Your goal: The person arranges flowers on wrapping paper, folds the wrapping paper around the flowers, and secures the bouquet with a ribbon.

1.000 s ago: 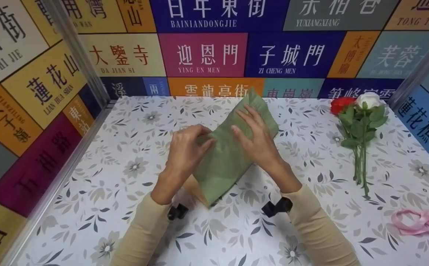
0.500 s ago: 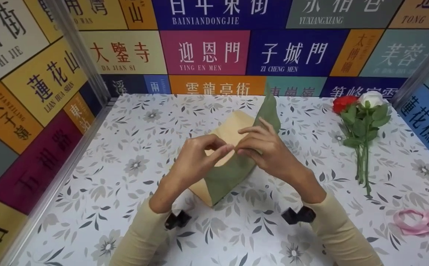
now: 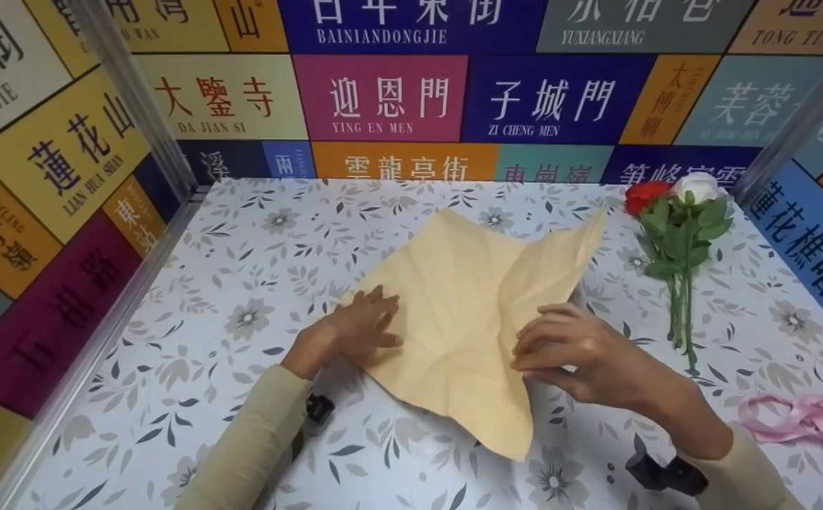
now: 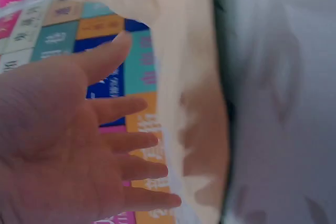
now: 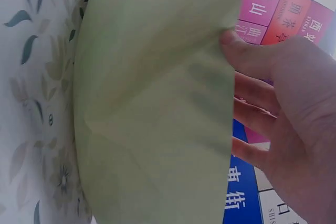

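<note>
A sheet of wrapping paper (image 3: 447,312) lies spread on the table with its tan side up, creased, its right part lifted. In the right wrist view the green back of the paper (image 5: 152,98) faces the camera. My right hand (image 3: 585,354) pinches that raised right edge, thumb on the green side and fingers (image 5: 254,114) behind it. At the paper's left side is my left hand (image 3: 355,326), fingers spread over the sheet. The left wrist view has the left hand (image 4: 68,145) with straight fingers beside the tan paper (image 4: 191,87).
Red and white roses (image 3: 695,188) with green stems lie at the right of the table. Nearer the front right is a loose pink ribbon (image 3: 801,418). Sign-covered walls (image 3: 383,99) enclose the back and sides of the patterned tabletop (image 3: 128,439).
The paper has been unfolded from a folded, green-side-out state to tan side up. My right hand has moved right and toward me with its edge; my left hand has moved left and straightened.
</note>
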A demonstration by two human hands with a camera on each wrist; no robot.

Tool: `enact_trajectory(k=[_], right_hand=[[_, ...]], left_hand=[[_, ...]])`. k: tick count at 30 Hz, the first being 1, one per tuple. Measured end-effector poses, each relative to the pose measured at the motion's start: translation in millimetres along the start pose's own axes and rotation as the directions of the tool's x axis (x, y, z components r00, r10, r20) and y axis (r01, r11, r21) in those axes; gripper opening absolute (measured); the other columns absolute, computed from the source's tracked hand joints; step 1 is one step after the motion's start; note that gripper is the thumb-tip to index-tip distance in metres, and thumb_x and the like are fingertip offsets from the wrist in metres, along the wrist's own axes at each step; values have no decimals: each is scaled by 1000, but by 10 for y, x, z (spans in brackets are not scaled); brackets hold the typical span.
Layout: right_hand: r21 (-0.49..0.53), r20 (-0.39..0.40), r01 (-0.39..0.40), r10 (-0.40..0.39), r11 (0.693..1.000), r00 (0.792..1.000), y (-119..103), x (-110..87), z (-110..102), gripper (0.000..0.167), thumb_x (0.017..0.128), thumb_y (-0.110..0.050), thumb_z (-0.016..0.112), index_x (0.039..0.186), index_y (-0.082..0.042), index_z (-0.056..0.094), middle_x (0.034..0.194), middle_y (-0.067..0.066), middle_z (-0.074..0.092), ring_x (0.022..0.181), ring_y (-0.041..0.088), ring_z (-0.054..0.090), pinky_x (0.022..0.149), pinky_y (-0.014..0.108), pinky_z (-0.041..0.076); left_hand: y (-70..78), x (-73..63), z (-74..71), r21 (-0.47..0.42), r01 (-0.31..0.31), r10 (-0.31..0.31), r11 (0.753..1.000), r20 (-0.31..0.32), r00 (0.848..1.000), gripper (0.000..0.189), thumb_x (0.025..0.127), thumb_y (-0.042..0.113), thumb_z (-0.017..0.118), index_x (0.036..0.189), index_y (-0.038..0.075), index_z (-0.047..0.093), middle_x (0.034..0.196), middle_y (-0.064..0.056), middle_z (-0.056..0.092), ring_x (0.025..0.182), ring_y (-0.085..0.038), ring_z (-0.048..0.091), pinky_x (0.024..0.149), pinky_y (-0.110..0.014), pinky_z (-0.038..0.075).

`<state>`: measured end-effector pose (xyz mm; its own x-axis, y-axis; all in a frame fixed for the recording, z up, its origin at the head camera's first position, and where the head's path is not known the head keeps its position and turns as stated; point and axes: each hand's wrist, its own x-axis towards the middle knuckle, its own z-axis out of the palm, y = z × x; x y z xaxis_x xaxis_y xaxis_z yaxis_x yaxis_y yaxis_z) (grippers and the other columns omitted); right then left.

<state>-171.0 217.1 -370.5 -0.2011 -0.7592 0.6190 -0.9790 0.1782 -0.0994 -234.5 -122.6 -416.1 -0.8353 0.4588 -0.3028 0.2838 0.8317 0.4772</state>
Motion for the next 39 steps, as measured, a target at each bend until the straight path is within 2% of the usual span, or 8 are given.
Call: enact_trajectory(k=[7, 13, 17, 21, 25, 28, 32, 39], right_hand=[[-22, 138, -115, 117, 993, 983, -96, -356, -34, 18, 79, -22, 84, 97, -23, 82, 117, 4, 72, 109, 26, 64, 110, 26, 39], [30, 338, -270, 244, 962, 909, -123, -472, 7, 23, 80, -27, 84, 102, -28, 80, 126, 1, 71, 118, 27, 61, 96, 45, 45], [2, 400, -358, 327, 934, 856, -61, -468, 82, 30, 87, -33, 77, 114, -22, 77, 132, 5, 67, 122, 30, 60, 97, 52, 47], [-83, 402, -559, 541, 825, 739, 79, -459, 160, 55, 92, -41, 69, 137, -12, 62, 151, 16, 49, 138, 40, 45, 107, 65, 38], [-143, 412, -765, 741, 628, 530, 216, -479, 273, 77, 96, -53, 59, 155, -9, 36, 165, 20, 23, 150, 46, 21, 113, 75, 18], [-186, 444, -832, 800, 523, 404, 284, -517, 345, 88, 96, -59, 55, 160, -10, 21, 168, 21, 8, 153, 48, 7, 110, 81, 6], [-217, 501, -847, 800, 486, 330, 353, -568, 394, 99, 91, -61, 61, 161, -9, 15, 167, 24, 0, 152, 51, 0, 105, 85, -1], [-219, 561, -844, 771, 489, 302, 445, -579, 374, 108, 84, -62, 69, 161, -8, 14, 166, 25, -3, 150, 54, -3, 98, 89, -5]], left_hand=[[-148, -18, 23, 83, 17, -31, 996, 176, 984, 94, 94, 48, 65, 162, 14, 10, 169, -17, -6, 155, -43, -6, 120, -70, 1], [-230, -5, -29, 87, 24, -40, 996, 193, 980, 107, 86, 46, 76, 162, 17, 8, 169, -14, -10, 155, -39, -11, 122, -67, -2], [-289, -4, -51, 58, 27, -34, 998, 130, 991, 99, 85, 34, 79, 161, 17, 18, 169, -13, -6, 156, -38, -8, 122, -66, -3], [-332, -4, -59, 40, 31, -33, 999, 68, 997, 82, 91, 27, 73, 158, 17, 28, 169, -13, 1, 156, -38, 0, 123, -63, 1], [-367, -6, -42, 29, 30, -32, 999, 107, 994, 75, 97, 31, 63, 160, 18, 24, 169, -13, -1, 156, -36, -1, 126, -58, 4], [-380, -9, -20, 11, 20, -21, 1000, 148, 989, 82, 97, 41, 61, 161, 17, 15, 168, -14, -7, 156, -35, -7, 126, -56, -2], [-365, -8, 3, 1, 29, -29, 1000, 157, 987, 97, 91, 48, 68, 162, 16, 9, 168, -15, -10, 156, -35, -10, 126, -57, -4], [-302, -33, -3, 31, 80, -84, 996, 144, 986, 103, 86, 42, 77, 162, 17, 13, 169, -14, -8, 156, -36, -7, 126, -59, 2]])
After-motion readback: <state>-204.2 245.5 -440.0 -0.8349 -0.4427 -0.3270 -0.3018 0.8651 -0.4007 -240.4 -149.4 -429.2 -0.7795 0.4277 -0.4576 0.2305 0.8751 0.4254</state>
